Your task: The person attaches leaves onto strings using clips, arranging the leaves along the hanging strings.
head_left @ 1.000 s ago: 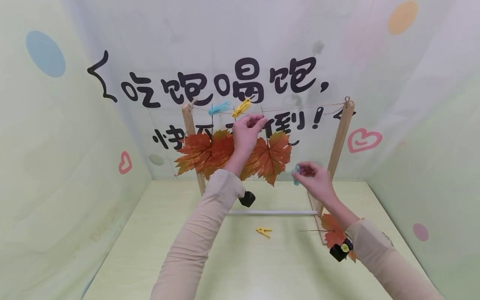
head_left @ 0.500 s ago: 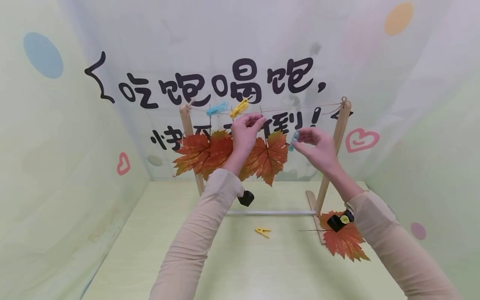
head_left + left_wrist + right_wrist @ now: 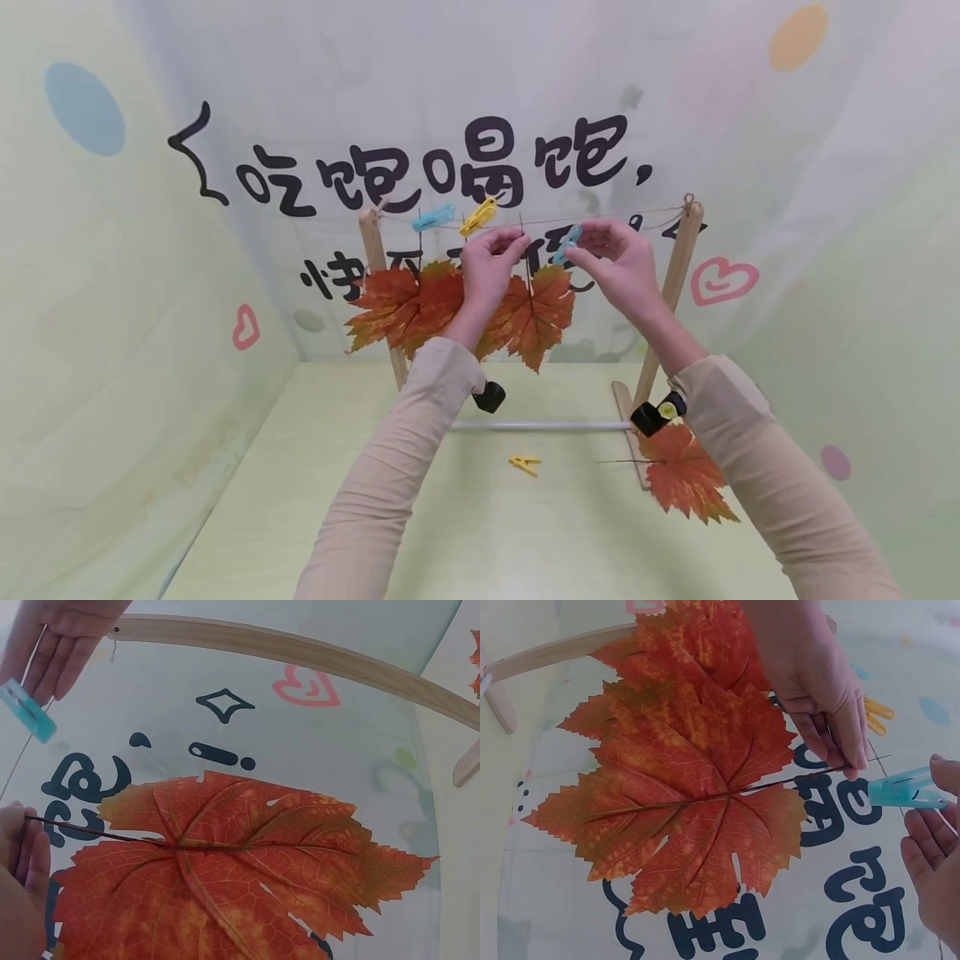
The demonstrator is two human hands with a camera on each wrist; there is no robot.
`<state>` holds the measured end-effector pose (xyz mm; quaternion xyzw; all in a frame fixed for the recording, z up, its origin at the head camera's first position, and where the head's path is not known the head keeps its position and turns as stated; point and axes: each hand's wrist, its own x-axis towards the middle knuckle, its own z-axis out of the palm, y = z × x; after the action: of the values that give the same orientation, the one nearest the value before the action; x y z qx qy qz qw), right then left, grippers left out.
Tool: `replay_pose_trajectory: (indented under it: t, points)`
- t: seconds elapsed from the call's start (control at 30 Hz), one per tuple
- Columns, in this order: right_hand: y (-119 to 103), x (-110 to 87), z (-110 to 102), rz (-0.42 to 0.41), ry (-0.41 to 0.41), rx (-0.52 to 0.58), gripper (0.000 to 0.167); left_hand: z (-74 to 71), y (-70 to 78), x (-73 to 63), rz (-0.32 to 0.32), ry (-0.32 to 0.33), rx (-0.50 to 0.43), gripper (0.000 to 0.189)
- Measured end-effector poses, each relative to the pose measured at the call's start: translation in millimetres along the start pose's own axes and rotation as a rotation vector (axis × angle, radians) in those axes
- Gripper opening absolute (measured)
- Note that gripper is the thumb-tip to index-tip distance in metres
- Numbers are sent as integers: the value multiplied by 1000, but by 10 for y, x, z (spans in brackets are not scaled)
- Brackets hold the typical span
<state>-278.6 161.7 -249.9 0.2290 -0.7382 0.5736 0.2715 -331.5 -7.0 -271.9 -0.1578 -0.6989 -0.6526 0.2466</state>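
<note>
My left hand [image 3: 491,262] pinches the thin dark stem of an orange-red maple leaf [image 3: 534,321] up against the string [image 3: 592,218]. Below that hand the leaf hangs down, plain to see in the left wrist view as a broad leaf [image 3: 225,862]. Between thumb and fingers, my right hand [image 3: 622,262] holds a light blue clothespin [image 3: 567,246] just right of the stem. In the right wrist view the clothespin [image 3: 907,791] is close to the left fingertips but apart from them. A blue clothespin [image 3: 435,217] and a yellow clothespin [image 3: 478,217] sit on the string farther left, above more hanging leaves [image 3: 390,304].
Two wooden posts [image 3: 678,267] carry the string, joined low down by a white rod [image 3: 540,426]. On the table lie a yellow clothespin [image 3: 525,464] and, at the right post's foot, a loose maple leaf [image 3: 686,475]. A printed cloth backdrop [image 3: 420,75] stands behind.
My right hand has risen and moved left with the blue clothespin, from beside the right post up to string height near the stem. The left hand has stayed at the stem.
</note>
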Motion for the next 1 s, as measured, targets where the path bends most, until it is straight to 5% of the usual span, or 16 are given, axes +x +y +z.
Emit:
replay_pose_trajectory:
  t: [1.0]
  points:
    - [25,372,218,-1,154,287,19,-6,-22,22,35,-5,11,20]
